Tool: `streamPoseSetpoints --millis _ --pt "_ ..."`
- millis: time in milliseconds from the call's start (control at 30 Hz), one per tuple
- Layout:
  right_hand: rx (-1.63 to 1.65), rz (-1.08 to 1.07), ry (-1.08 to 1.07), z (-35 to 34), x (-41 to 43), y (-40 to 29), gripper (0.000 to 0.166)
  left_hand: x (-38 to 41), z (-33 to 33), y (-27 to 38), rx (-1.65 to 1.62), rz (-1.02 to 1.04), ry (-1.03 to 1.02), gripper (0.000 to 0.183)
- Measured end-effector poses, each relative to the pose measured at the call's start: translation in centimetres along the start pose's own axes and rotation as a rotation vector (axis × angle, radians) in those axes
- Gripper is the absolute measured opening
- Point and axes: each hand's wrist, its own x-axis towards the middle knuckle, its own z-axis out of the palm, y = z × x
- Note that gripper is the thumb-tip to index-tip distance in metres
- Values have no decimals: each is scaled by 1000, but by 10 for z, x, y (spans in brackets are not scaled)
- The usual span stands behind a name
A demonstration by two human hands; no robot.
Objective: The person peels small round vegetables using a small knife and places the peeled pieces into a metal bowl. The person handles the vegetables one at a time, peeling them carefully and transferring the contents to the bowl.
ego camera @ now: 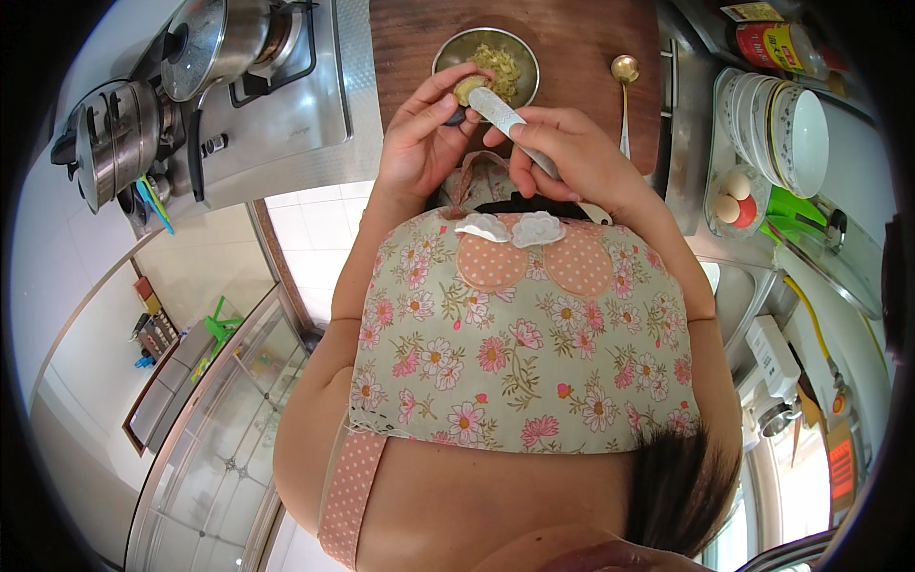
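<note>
My left hand (422, 146) holds a piece of yellow-fleshed fruit or vegetable (468, 89) between thumb and fingers. A dark, skin-like piece (455, 116) shows just under it, partly hidden by the fingers. With my right hand (575, 150) I grip a flat utensil (500, 114) with a white wavy pattern, perhaps a knife; its tip meets the yellow piece. Both hands are at the near rim of a metal bowl (536, 61), which contains chopped or mashed yellow-green food (504, 70). The bowl stands on a brown wooden board (572, 32).
A gold-coloured spoon (625, 71) lies on the board's right side. Pots (221, 50) occupy the gas hob (307, 107) at left. Stacked bowls (804, 143), eggs (736, 187) in a dish, and a bottle (775, 50) stand at right. A floral apron (522, 336) covers my front.
</note>
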Motion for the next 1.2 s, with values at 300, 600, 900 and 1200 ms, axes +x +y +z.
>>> streamPoseSetpoints --millis 300,600,900,1200 --pt "-2 8 13 1 1 -1 29 4 -8 -1 38 -8 -61 38" --pt "33 11 -29 1 7 2 28 0 -10 -5 153 27 119 41" --pt "61 53 -49 1 10 2 29 0 -12 -5 154 33 33 39" --pt "74 61 -42 -1 11 4 29 3 -14 -7 96 0 20 38"
